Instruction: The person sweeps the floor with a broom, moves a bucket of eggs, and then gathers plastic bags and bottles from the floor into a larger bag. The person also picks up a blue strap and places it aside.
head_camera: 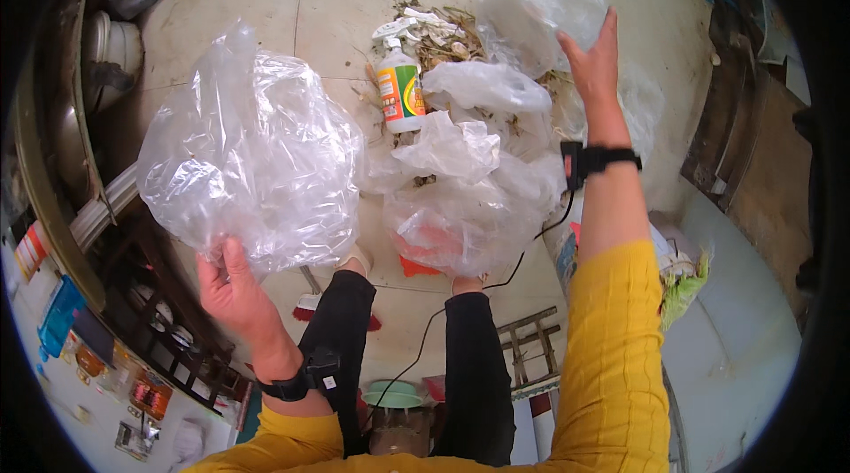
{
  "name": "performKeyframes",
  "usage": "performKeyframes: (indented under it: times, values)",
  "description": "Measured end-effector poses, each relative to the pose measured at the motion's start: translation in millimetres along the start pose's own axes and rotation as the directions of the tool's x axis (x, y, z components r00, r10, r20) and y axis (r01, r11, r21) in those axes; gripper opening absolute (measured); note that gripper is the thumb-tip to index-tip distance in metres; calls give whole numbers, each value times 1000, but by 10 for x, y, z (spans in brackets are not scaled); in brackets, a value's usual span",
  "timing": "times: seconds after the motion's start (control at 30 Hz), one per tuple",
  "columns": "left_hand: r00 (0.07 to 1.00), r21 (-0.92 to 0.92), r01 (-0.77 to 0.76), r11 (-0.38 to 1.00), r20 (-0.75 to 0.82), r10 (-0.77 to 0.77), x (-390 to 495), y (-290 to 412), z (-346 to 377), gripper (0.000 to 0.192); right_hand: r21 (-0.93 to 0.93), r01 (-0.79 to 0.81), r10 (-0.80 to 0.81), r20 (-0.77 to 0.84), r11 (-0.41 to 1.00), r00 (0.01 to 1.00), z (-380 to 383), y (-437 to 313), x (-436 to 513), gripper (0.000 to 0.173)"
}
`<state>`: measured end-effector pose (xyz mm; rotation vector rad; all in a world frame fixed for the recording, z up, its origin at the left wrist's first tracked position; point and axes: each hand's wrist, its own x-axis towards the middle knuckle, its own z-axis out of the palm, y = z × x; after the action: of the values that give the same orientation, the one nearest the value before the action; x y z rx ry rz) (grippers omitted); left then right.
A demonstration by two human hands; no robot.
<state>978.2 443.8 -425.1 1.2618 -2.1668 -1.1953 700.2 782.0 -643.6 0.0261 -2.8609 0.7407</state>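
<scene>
My left hand pinches the lower edge of a large clear plastic bag between thumb and fingers. The bag is puffed out and crumpled. At the upper right my right hand has its thumb and fingers spread. It is beside another clear plastic bag; whether they touch, I cannot tell. Between my hands lie more crumpled plastic bags, one with something red showing through. A white spray bottle with an orange and green label is at their left, beside a heap of dry plant scraps.
A broom with red bristles lies by my left leg. Below are a green basin and a ladder-like frame. Dark wooden shelving lines the left, with a metal pot. Boards are at the right.
</scene>
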Motion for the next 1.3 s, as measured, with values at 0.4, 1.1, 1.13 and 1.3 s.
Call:
performKeyframes:
  times: [0.4, 1.1, 1.13, 1.3]
  values:
    - [999, 12, 38, 999, 18, -39, 46, 101, 107, 20, 755, -395, 334, 245, 523, 910, -864, -214, -761, 20]
    - [998, -17, -19, 1000, 62, 20, 1, 133, 155, 19, 52, 89, -96, 153, 995, 984, -1614, -673, -1641, 30]
    - [997, -23, -27, 999, 71, 29, -1, 135, 152, 19, 14, 199, -198, 178, 980, 964, -1650, -740, -1730, 29]
    - [997, -14, -54, 998, 62, 55, 3, 87, 124, 19, 176, 288, -333, 346, 941, 877, -1785, -995, -1981, 39]
